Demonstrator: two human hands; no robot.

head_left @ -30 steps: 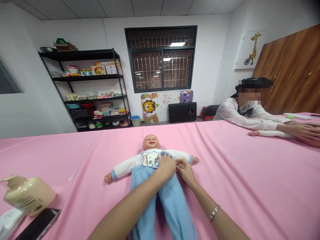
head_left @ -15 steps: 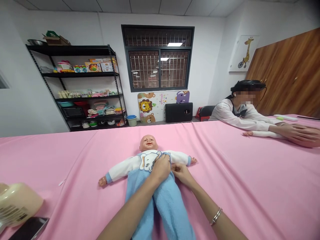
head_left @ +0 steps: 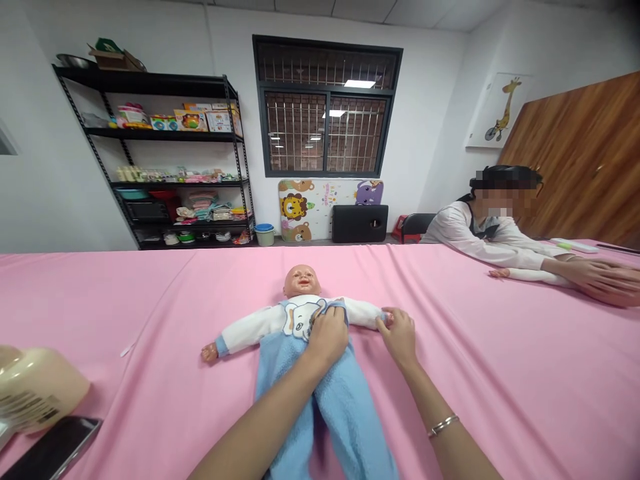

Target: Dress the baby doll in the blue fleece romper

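Note:
A baby doll (head_left: 302, 283) lies on its back on a pink cloth, arms spread. It wears a white top and blue fleece overalls (head_left: 285, 363) with a bear face on the bib. My left hand (head_left: 329, 335) is closed on the overalls' upper edge at the chest, on the right side of the bib. My right hand (head_left: 399, 335), with a silver bangle on its wrist, has its fingers pinched at the doll's hand and blue cuff on the right.
A cream bottle (head_left: 40, 387) and a dark phone (head_left: 53, 448) lie at the near left. Across the table's right side a person (head_left: 480, 227) leans over another doll, hands on its head. Black shelves (head_left: 165, 183) stand behind the table (head_left: 150, 280).
My right hand has moved from the overalls' side out to the doll's hand on the right. My left hand keeps its place at the chest. The camera view has shifted slightly.

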